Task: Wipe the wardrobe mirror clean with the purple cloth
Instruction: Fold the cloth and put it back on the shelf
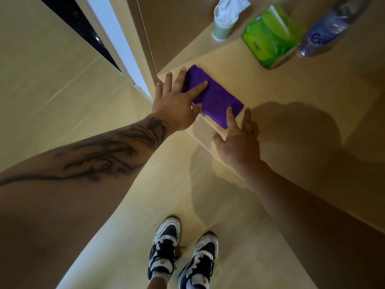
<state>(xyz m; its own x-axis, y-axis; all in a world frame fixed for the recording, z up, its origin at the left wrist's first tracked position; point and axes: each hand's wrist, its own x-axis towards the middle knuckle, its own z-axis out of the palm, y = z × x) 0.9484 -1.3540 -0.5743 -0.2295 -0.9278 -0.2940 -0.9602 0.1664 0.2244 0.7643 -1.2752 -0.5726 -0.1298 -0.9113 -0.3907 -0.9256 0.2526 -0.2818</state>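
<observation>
A folded purple cloth (216, 99) lies flat at the near corner of a light wooden tabletop (302, 97). My left hand (177, 101) lies spread over the cloth's left end, its fingers straight and its index finger on the fabric. My right hand (237, 138) is at the cloth's near right end, with its index fingertip touching the cloth edge and the other fingers straight on the table. The wardrobe mirror is not plainly visible; a tall brown panel (166, 32) stands behind the table corner.
A paper cup stuffed with white tissue (225, 24), a green tissue pack (270, 36) and a clear plastic water bottle (331, 28) stand at the back of the table. Tiled floor (62, 84) lies to the left, and my two sneakers (183, 253) are below.
</observation>
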